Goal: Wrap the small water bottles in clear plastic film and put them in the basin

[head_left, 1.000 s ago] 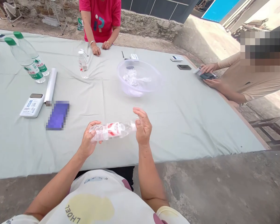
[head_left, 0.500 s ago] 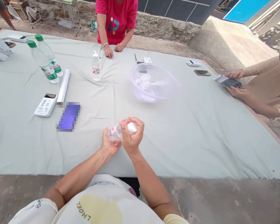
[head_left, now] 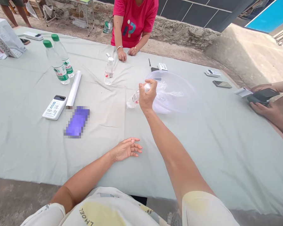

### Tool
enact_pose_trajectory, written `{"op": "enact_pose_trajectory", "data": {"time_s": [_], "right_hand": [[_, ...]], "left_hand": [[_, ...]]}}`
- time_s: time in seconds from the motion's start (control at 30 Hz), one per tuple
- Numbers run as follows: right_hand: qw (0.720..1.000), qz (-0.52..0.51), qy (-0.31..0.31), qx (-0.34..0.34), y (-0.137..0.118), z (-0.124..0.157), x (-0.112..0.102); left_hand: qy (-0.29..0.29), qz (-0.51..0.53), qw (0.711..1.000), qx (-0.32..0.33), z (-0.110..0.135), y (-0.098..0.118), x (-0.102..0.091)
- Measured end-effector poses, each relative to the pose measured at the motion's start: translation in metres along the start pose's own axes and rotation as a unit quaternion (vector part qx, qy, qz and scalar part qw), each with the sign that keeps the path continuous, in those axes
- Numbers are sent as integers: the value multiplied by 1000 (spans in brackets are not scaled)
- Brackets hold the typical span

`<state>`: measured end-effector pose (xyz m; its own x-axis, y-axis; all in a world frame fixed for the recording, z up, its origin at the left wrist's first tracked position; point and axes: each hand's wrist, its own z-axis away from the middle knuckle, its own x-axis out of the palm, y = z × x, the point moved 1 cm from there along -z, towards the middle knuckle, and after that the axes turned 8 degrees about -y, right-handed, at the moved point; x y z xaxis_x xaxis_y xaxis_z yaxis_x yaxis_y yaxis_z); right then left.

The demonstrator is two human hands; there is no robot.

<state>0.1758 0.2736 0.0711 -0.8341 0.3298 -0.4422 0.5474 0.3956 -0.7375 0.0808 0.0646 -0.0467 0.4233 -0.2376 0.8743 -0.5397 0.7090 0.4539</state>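
My right hand grips a small clear plastic bottle by its top end, tilted with its base pointing left and down. It is held at the left side of a translucent purple basin, in which clear crumpled plastic lies. My left hand holds nothing; its fingers are apart just above the cloth near the table's front edge. A second small clear bottle with a white cap stands upright beyond the hands.
On the left stand two green-capped water bottles beside a white roll, a white power bank and a blurred purple item. A person in a pink shirt is opposite. Another person's hands hold a dark object at right.
My right hand has carried the bottle forward and right, from between both hands to the basin's side. My left hand has let go of it and opened.
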Motion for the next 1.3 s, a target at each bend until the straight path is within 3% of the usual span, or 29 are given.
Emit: {"op": "enact_pose_trajectory", "data": {"time_s": [0.13,0.23,0.33,0.47,0.63,0.83,0.93,1.03,1.2,1.3], "right_hand": [[998,59,-19,11,15,-43,24],[991,100,-78,40,19,-62,35],[976,143,-145,78,17,-72,38],[958,220,-161,94,10,-83,33],[948,272,-165,23,-6,-112,39],[925,244,-270,-111,-38,-141,108],[909,228,-319,-140,-41,-146,141],[897,230,-351,-138,-37,-145,158],[898,250,-328,-155,-34,-129,146],[877,279,-353,-167,-40,-102,126]], "left_hand": [[2,7,1000,3,0,0,0],[0,5,1000,1,1,-1,-1],[0,6,1000,-3,0,-2,-2],[-6,10,1000,-4,-2,-5,-1],[-9,16,1000,-2,-4,-7,-1],[-8,17,1000,-6,-5,-5,-2],[-5,14,1000,-8,-4,-3,-2],[-3,15,1000,-9,-4,-3,-2],[-8,13,1000,-9,-3,-2,-2],[-10,12,1000,-9,-3,-1,-2]]}}
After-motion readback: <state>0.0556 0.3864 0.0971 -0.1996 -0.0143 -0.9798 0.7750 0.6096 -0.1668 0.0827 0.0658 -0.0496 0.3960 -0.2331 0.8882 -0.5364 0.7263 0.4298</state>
